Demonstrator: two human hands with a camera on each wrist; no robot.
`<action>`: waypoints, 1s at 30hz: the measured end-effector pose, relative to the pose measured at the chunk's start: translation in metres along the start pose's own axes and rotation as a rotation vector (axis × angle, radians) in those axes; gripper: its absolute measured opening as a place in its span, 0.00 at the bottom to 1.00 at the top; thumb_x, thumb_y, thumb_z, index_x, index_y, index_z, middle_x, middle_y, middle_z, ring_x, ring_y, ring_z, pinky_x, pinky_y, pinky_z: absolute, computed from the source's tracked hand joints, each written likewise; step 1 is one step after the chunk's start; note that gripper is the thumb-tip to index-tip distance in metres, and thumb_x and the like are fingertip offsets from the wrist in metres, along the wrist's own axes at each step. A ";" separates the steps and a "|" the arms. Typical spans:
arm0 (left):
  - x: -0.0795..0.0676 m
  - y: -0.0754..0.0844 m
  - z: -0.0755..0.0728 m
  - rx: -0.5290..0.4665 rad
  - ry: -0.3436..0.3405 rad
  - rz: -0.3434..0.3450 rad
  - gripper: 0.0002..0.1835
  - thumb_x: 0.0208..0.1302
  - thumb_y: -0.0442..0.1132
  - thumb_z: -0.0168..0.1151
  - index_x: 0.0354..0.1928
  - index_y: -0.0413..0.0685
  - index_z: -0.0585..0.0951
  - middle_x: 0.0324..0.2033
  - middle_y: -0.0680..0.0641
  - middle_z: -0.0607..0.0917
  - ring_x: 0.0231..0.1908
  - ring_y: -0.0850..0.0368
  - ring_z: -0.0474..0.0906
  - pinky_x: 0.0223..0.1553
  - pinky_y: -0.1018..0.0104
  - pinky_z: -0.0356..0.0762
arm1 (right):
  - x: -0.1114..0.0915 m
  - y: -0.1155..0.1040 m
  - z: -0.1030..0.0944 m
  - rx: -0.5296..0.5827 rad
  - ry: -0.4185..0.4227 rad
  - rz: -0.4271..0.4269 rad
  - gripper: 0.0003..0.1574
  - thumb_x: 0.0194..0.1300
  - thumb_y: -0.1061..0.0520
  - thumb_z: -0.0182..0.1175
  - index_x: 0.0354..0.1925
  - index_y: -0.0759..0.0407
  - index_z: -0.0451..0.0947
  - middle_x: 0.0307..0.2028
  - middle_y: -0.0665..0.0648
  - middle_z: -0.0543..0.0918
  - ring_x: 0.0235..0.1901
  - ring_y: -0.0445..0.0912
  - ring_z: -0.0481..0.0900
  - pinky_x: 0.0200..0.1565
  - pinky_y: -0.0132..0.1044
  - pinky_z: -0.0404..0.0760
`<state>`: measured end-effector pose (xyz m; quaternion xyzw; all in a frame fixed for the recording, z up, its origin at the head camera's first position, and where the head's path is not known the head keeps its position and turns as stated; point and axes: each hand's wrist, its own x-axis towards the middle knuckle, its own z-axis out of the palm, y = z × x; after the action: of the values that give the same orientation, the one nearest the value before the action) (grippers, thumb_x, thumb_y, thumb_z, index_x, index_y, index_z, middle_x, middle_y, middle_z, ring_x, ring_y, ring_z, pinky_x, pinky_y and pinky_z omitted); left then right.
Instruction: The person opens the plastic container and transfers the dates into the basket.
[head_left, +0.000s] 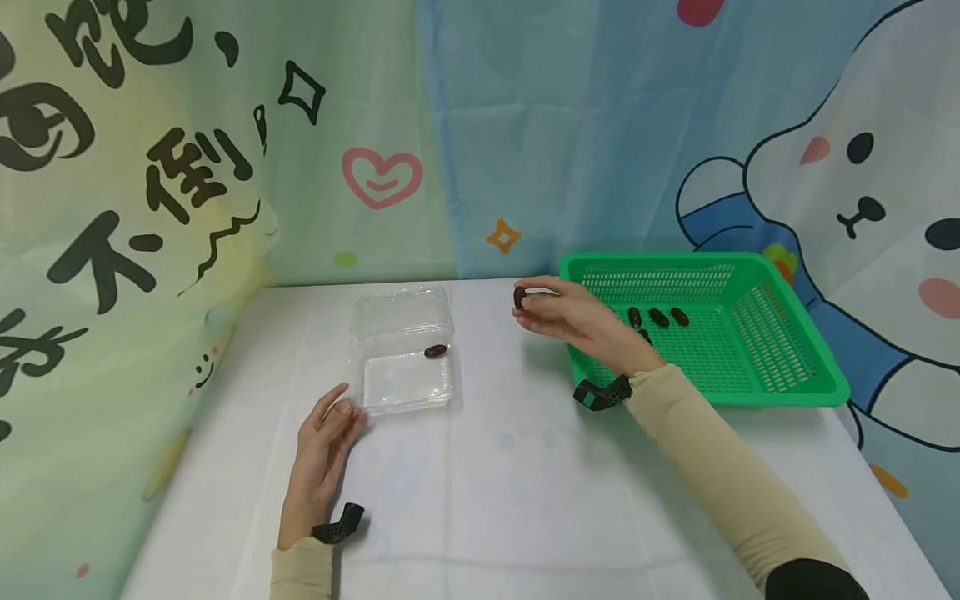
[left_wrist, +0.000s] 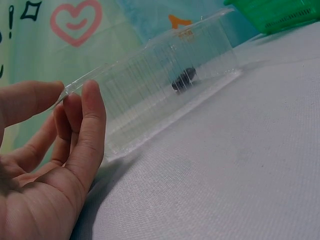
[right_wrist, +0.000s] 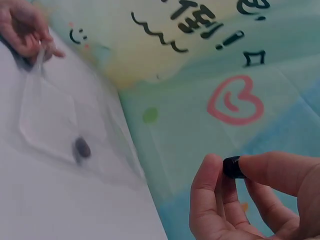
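Note:
A clear plastic clamshell box (head_left: 408, 379) stands on the white table with its lid raised at the back. My left hand (head_left: 324, 454) pinches the box's near left corner between thumb and fingers, seen closely in the left wrist view (left_wrist: 60, 150). Inside the box, toward its right side, lies one dark brown, glossy oval piece that looks like a date (head_left: 435, 352). My right hand (head_left: 573, 317) holds another such date (right_wrist: 232, 167) between thumb and fingertips, in the air between the box and the green basket (head_left: 780, 396).
Several more dark dates (head_left: 658, 317) lie in the left part of the green basket, some partly covered by the right hand and wrist. A printed cloth (head_left: 510, 125) hangs behind the table (head_left: 487, 500). Both wrists wear black bands.

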<state>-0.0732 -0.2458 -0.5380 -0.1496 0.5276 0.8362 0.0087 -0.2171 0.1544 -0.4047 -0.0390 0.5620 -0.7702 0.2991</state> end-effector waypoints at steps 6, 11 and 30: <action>0.000 0.002 0.000 0.006 0.004 -0.003 0.29 0.78 0.31 0.57 0.76 0.46 0.63 0.46 0.55 0.80 0.46 0.65 0.83 0.58 0.73 0.85 | -0.019 -0.011 -0.032 -0.069 0.035 -0.015 0.34 0.78 0.61 0.58 0.77 0.58 0.61 0.72 0.61 0.67 0.65 0.51 0.80 0.71 0.42 0.79; 0.001 0.000 0.000 -0.031 -0.004 0.004 0.27 0.78 0.29 0.55 0.74 0.45 0.65 0.43 0.55 0.82 0.44 0.65 0.83 0.56 0.72 0.87 | -0.029 -0.022 -0.061 -0.119 0.100 0.000 0.37 0.77 0.59 0.60 0.77 0.57 0.60 0.72 0.60 0.66 0.64 0.47 0.80 0.73 0.43 0.77; 0.002 -0.002 0.000 -0.049 -0.009 0.016 0.25 0.78 0.30 0.55 0.73 0.46 0.66 0.44 0.54 0.81 0.44 0.65 0.83 0.56 0.72 0.87 | -0.045 -0.012 -0.181 -0.426 0.199 0.250 0.38 0.79 0.54 0.58 0.78 0.59 0.57 0.56 0.48 0.80 0.54 0.38 0.84 0.66 0.38 0.83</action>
<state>-0.0750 -0.2450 -0.5408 -0.1416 0.5081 0.8496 0.0009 -0.2569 0.3320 -0.4482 0.0447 0.7385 -0.5916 0.3203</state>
